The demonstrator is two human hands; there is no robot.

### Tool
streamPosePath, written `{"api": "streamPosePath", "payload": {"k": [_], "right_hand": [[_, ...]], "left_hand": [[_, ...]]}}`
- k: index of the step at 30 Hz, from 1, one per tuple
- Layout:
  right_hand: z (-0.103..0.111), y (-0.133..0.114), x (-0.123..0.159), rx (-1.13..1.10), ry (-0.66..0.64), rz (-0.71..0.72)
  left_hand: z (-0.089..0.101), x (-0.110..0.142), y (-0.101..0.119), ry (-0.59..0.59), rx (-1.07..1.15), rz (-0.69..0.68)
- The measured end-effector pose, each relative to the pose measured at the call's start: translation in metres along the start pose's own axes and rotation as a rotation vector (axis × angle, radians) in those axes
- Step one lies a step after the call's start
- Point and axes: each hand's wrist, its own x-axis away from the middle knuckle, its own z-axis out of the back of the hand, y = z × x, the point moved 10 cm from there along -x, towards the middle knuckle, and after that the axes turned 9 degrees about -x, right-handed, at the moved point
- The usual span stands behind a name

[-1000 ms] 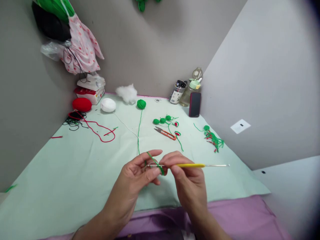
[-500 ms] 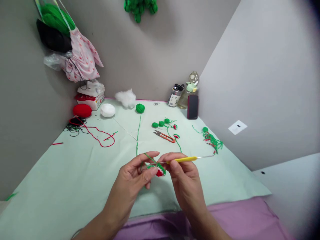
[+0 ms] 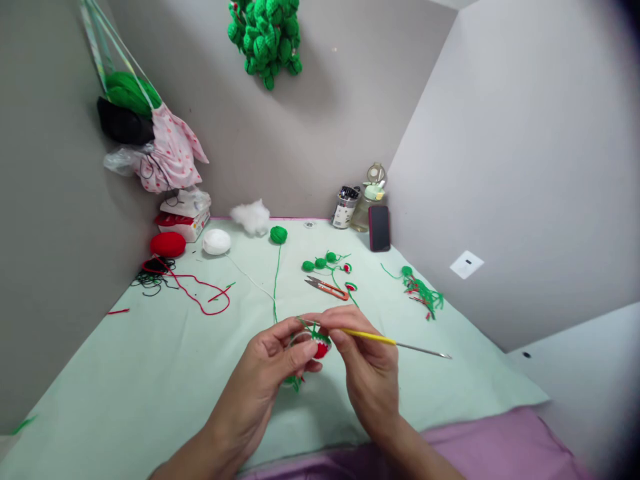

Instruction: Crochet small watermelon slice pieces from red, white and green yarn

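Note:
My left hand (image 3: 283, 360) pinches a small crochet piece (image 3: 323, 347), red with a white line and a green edge. Green yarn passes over its raised index finger and runs back to a green yarn ball (image 3: 279, 235). My right hand (image 3: 367, 360) grips a crochet hook (image 3: 373, 337) by its yellow handle, with the bare metal end pointing right and slightly down. The hook's working tip meets the green edge between my hands, partly hidden by fingers. Loose green ends (image 3: 294, 382) hang below my left hand.
Orange thread snips (image 3: 327, 288) lie beyond my hands, near small green balls (image 3: 320, 263) and red-green pieces (image 3: 351, 287). Red yarn (image 3: 168, 244), white yarn (image 3: 217, 242) and stuffing (image 3: 251, 217) sit at the back left. A phone (image 3: 379, 229) leans back right; yarn scraps (image 3: 423, 293) lie at right.
The camera view has tilted up. My right hand has turned the hook, so its free end now slopes downward to the right. The crochet piece shows more of its red face.

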Motion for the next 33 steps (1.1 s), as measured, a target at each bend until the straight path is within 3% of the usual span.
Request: {"api": "streamPosePath", "payload": {"k": [6, 10, 16, 18, 22, 26, 30, 33], "right_hand": [[0.0, 0.016, 0.0, -0.106, -0.038, -0.162], [-0.004, 0.014, -0.004, -0.093, -0.078, -0.136], [0.003, 0.02, -0.027, -0.015, -0.037, -0.101], [0.002, 0.02, -0.035, 0.033, -0.042, -0.075], [-0.008, 0.007, -0.048, 0.17, -0.102, 0.118], [-0.023, -0.007, -0.049, 0.45, -0.202, 0.395], [-0.059, -0.009, -0.029, 0.683, -0.442, 0.779], [-0.083, 0.001, -0.013, 0.734, -0.602, 0.981]], "left_hand": [[0.006, -0.001, 0.006, 0.043, -0.059, -0.028], [0.006, -0.007, 0.017, 0.023, -0.142, -0.068], [0.027, -0.017, 0.072, 0.217, -0.712, -0.377], [0.031, -0.02, 0.082, 0.23, -0.841, -0.408], [0.036, -0.028, 0.09, 0.175, -0.902, -0.387], [0.051, -0.036, 0.093, 0.222, -0.869, -0.368], [0.057, -0.055, 0.055, 0.091, -0.41, -0.124], [0.064, -0.064, 0.029, 0.091, -0.147, 0.029]]}}
